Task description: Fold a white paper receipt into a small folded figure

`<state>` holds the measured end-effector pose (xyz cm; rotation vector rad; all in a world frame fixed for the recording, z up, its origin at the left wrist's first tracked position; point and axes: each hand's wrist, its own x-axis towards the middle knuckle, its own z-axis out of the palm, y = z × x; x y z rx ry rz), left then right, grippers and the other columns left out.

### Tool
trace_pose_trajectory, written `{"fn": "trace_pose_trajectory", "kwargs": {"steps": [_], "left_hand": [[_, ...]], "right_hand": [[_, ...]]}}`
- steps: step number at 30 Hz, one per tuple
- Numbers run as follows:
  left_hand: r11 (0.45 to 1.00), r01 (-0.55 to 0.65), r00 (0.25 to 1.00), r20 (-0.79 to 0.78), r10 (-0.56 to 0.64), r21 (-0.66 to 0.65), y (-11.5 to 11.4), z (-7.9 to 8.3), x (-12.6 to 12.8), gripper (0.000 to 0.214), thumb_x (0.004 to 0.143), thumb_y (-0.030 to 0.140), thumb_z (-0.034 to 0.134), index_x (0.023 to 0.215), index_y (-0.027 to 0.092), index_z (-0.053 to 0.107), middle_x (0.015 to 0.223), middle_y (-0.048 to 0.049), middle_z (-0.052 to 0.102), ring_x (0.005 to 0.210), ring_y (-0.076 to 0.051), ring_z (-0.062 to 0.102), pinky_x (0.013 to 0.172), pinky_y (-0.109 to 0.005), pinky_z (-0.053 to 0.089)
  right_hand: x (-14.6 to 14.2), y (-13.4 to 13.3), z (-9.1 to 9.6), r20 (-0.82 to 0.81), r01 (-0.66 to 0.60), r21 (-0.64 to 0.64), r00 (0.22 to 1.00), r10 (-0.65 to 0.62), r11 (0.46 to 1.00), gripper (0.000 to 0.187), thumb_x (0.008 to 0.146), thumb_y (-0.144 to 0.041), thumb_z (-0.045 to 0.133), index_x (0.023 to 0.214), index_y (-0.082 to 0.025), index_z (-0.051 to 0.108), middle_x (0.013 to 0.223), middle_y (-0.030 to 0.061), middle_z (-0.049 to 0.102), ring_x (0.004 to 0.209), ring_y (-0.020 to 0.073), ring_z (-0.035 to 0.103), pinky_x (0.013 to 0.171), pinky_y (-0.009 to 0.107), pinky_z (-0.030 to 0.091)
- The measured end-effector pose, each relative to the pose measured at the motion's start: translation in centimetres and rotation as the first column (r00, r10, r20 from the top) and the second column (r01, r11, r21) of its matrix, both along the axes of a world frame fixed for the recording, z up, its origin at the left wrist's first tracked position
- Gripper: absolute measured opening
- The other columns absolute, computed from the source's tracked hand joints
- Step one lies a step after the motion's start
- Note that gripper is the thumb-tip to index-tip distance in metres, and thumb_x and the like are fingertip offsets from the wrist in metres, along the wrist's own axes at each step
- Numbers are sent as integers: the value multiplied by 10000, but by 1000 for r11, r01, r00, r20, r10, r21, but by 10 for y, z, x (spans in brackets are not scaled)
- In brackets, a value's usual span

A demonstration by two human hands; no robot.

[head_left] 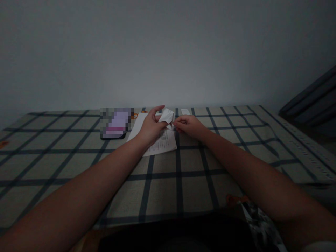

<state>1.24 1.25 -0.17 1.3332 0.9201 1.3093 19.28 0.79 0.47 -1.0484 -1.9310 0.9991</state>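
A small piece of folded white paper is gripped between the thumb and fingers of my left hand, with the index finger stretched out above it. My right hand has its fingertips pinched together at the paper's lower right edge. Beneath my left hand lies a white sheet with printed text, partly covered by the hand and the folded paper. Just behind my right hand rests a small white slip.
A phone with a lit, pixelated screen lies left of the printed sheet. The checked tablecloth covers the table, which meets a plain wall at the back. Dark slanted fabric or slats stand at the right.
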Motion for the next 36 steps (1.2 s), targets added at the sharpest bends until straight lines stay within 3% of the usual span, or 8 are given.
{"fn": "trace_pose_trajectory", "kwargs": {"steps": [20, 29, 33, 36], "left_hand": [[1000, -22, 999, 28, 22, 11, 2, -1, -1, 714, 646, 153, 758, 1304, 219, 490, 817, -31, 705, 643, -161, 656, 604, -274, 508], [999, -31, 998, 45, 32, -23, -3, 5, 2, 710, 642, 180, 767, 1293, 205, 485, 802, -20, 695, 632, -155, 651, 599, -269, 510], [999, -38, 998, 52, 39, -32, -3, 5, 1, 691, 650, 200, 760, 1286, 219, 491, 817, -17, 687, 625, -144, 641, 596, -266, 500], [999, -41, 999, 20, 42, -35, -2, 4, 0, 694, 653, 228, 756, 1294, 230, 489, 841, -18, 680, 622, -137, 631, 575, -252, 478]], "right_hand": [[-3, -3, 2, 63, 32, -22, 998, -30, 999, 215, 783, -344, 615, 746, -136, 656, 651, 5, 620, 607, 110, 538, 566, 236, 383], [-3, -2, 0, 11, 26, -35, 1000, -26, 999, 177, 729, -311, 660, 775, -141, 679, 739, 36, 680, 669, 133, 592, 620, 257, 432], [-4, -4, 1, -5, 20, -27, 1000, -20, 999, 241, 769, -383, 647, 800, -144, 645, 710, 20, 634, 627, 121, 560, 587, 251, 422], [-4, -2, 1, -120, 78, 2, 990, -77, 997, 299, 781, -430, 644, 892, -157, 595, 702, -11, 570, 588, 104, 514, 548, 237, 397]]}}
